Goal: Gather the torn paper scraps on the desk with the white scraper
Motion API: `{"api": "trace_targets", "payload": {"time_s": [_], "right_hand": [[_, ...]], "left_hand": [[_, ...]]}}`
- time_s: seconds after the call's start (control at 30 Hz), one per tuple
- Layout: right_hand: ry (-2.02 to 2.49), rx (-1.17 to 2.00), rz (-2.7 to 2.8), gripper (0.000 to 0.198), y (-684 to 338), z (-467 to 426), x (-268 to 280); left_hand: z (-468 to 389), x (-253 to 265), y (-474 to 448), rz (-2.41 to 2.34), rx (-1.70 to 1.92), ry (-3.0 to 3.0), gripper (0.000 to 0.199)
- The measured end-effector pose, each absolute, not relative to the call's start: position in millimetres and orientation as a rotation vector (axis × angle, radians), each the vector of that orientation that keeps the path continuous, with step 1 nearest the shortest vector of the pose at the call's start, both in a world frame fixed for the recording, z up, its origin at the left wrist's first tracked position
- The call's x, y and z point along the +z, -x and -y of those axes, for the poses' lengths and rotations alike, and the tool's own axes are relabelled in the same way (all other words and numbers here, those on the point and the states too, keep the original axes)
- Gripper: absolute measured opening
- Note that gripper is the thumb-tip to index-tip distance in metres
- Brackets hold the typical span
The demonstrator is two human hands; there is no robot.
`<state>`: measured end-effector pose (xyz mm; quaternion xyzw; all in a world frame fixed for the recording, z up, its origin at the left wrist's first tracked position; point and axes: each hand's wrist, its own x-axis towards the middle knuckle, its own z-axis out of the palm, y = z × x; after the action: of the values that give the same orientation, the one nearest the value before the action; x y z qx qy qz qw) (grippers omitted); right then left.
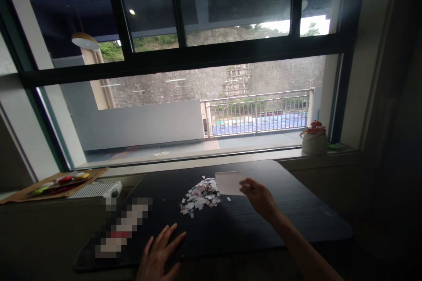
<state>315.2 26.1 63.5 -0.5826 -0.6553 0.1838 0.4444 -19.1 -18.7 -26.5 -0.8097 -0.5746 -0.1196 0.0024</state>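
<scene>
My right hand (259, 197) pinches the edge of a white card (229, 182), held just above a dark tabletop (296, 210). Left of the card lies a pile of small paper scraps (200, 197) in white and pale pink. My left hand (160, 254) rests flat on the near edge of the tabletop, fingers spread, holding nothing. It lies a short way in front of the scrap pile.
A blurred-out patch (121, 226) covers something on the left of the table. A brown board with coloured items (54, 183) and a white grille (95, 189) lie at far left. A white pot with a red lid (314, 137) stands on the windowsill. A large window fills the wall behind.
</scene>
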Motion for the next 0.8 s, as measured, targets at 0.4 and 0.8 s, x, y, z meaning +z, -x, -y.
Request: {"api": "trace_targets", "payload": {"time_s": [0.4, 0.8], "right_hand": [[1.525, 0.452, 1.633, 0.019, -343.6, -10.2, 68.8], [1.470, 0.529, 1.632, 0.023, -336.0, -20.7, 64.9]], "left_hand": [[26.7, -17.2, 11.9, 1.811, -0.461, 2.472, 0.050], [24.6, -20.4, 16.6, 1.781, -0.428, 2.502, 0.050]]}}
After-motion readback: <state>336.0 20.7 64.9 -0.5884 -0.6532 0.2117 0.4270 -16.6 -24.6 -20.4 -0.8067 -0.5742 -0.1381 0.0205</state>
